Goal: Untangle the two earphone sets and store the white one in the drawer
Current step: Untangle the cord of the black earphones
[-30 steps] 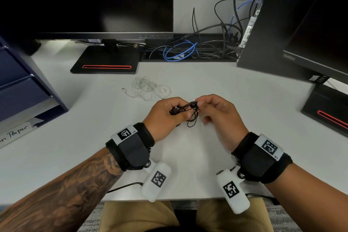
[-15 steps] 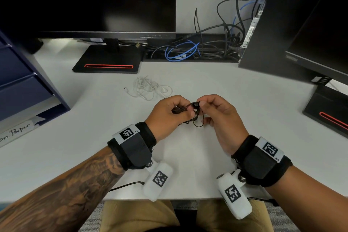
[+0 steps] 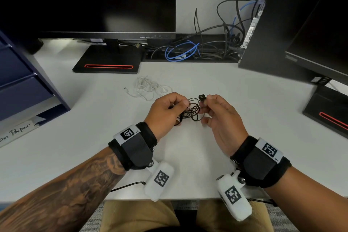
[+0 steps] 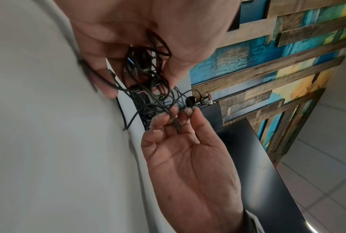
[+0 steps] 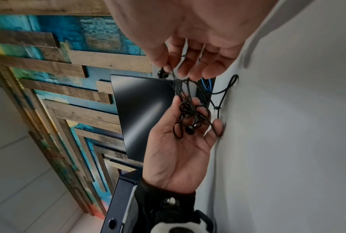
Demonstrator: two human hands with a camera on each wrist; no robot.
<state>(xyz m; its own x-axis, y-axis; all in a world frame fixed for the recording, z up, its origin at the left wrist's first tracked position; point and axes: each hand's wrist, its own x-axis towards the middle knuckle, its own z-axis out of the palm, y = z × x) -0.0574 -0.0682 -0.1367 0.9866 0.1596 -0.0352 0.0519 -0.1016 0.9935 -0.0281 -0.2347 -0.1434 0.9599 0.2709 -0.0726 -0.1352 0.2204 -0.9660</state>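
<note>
Holding a tangled bundle of black earphones [image 3: 192, 110] above the middle of the worktop [image 3: 244, 100], the left hand [image 3: 165, 111] curls its fingers round the cord loops while the right hand [image 3: 220, 118] pinches the cord just below one black earbud [image 3: 201, 97]. White earphones [image 3: 148, 88] lie loose on the worktop just beyond the left hand, toward the far edge, and the blue drawer unit [image 3: 22, 81] stands at the left edge.
</note>
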